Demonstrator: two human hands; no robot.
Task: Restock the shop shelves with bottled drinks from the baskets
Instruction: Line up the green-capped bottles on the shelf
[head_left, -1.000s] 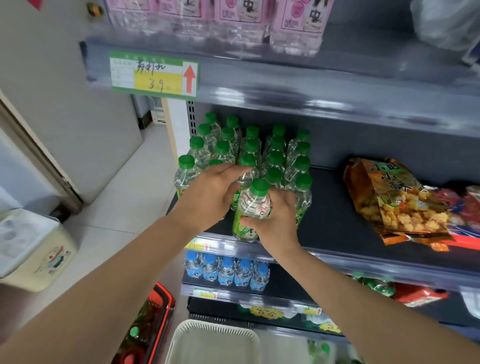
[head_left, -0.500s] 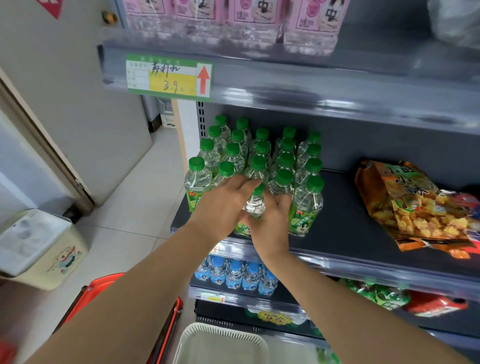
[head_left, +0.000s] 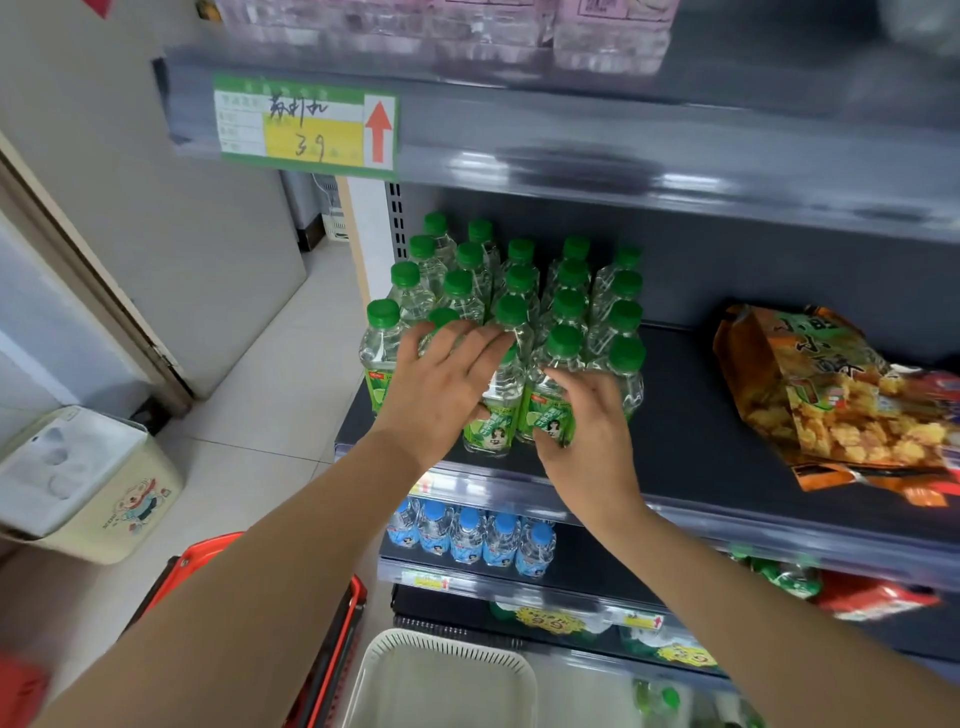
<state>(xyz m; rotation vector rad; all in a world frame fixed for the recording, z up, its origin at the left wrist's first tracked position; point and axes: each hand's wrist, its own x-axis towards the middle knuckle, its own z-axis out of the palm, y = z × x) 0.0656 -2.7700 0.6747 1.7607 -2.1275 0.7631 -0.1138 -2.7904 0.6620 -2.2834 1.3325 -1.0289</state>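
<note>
Left hand (head_left: 441, 387), right hand (head_left: 587, 431) against bottles (head_left: 569, 312)

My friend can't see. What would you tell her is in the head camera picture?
A person's left hand and right hand rest on the front green-capped bottles packed on a dark shelf. An orange snack bag lies to the right; blue-capped bottles stand on the shelf below.

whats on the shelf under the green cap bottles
A row of blue-capped bottles at its front; blurred green packs and a red pack further right. The green-cap shelf covers whatever sits behind.
</note>
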